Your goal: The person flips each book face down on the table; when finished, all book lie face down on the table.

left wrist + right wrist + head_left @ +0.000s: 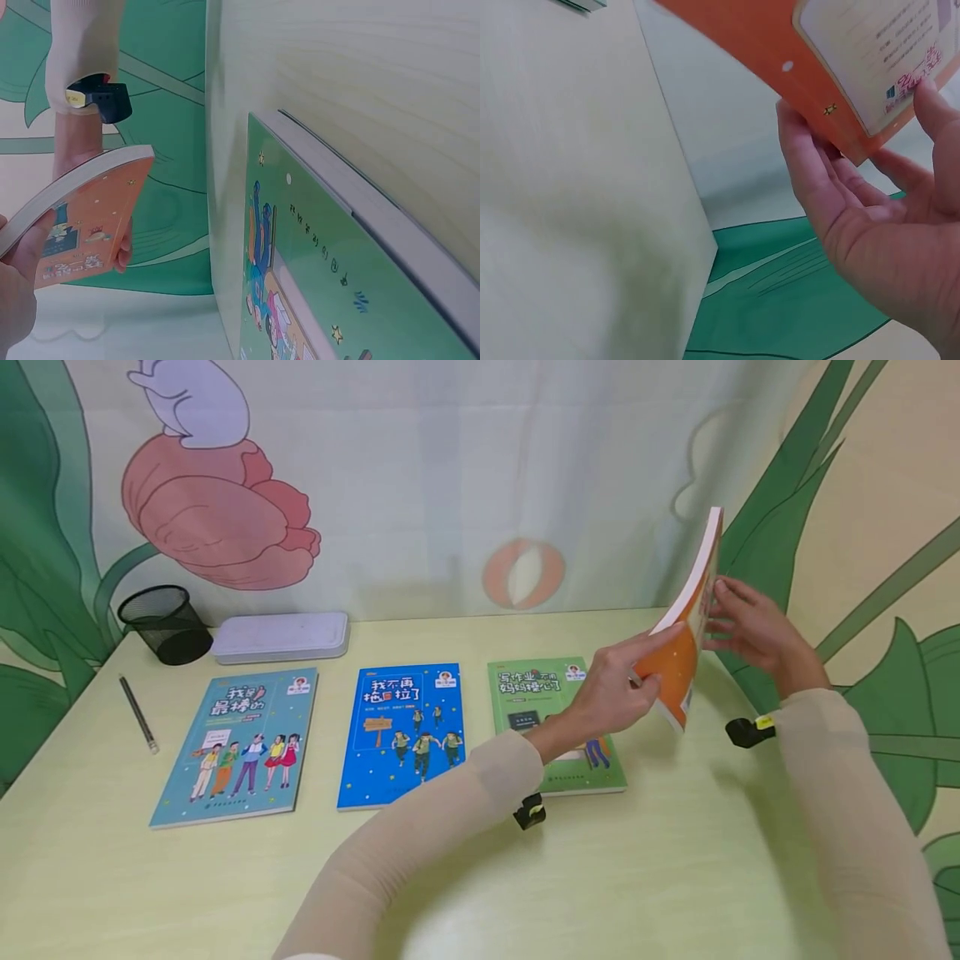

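Observation:
An orange paperback book [672, 667] is held upright and slightly bent above the right side of the table. My left hand [617, 683] grips its near edge, thumb on the orange cover. On the other side my right hand [761, 631] holds the book's far edge; in the right wrist view the thumb lies on the back cover [900, 52] and the fingers reach round the edge. Below the left forearm lies a green book [555, 727], partly covered by that hand. A blue book [408, 735] and a teal book [240, 747] lie flat further left.
A black mesh pen cup [167, 625] and a pale pencil case [281, 637] stand at the back left of the table [645, 877]. Near the left edge lies a dark pencil [138, 712]. A printed curtain [420, 485] hangs behind the table's far edge.

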Available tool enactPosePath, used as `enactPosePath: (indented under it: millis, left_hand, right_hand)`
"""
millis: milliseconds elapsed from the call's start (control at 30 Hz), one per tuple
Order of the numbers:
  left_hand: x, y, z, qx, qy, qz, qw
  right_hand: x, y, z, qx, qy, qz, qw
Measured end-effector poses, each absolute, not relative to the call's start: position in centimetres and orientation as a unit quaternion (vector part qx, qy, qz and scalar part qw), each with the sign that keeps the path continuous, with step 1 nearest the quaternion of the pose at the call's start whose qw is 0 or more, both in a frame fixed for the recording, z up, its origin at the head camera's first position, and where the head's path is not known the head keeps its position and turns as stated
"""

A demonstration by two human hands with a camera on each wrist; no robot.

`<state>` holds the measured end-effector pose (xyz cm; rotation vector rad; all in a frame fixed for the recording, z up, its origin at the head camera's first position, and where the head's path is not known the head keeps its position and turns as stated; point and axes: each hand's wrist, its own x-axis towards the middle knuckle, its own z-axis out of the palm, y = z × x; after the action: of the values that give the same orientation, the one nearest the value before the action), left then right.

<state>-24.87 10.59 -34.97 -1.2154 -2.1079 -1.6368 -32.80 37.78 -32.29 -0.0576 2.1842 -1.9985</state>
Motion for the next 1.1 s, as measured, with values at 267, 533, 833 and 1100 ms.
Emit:
enactPosePath:
  millis: [267, 533, 833, 1100]
  left_hand:
    - [-25.0, 10.5, -35.2, -0.417, -0.717, -0.549, 0.104]
    - [-25.0, 10.6, -35.5, -0.406, -0.714, -0.564, 0.089]
    - [-25.3, 10.6, -35.6, -0.372, -0.717, -0.587, 0.053]
    - [-25.9, 10.4, -35.9, -0.359, -0.716, -0.597, 0.049]
  right_hand:
    - [-33.0, 38.4, -33.2, -0.023, 0.726, -0.680, 0.102]
    - [-32.5, 38.6, -33.3, -0.015, 0.706, -0.701, 0.097]
    - [-32.5, 39.2, -33.7, -0.015, 0.711, -0.695, 0.109]
    - [-32.5, 39.5, -33.9, -0.022, 0.696, -0.711, 0.101]
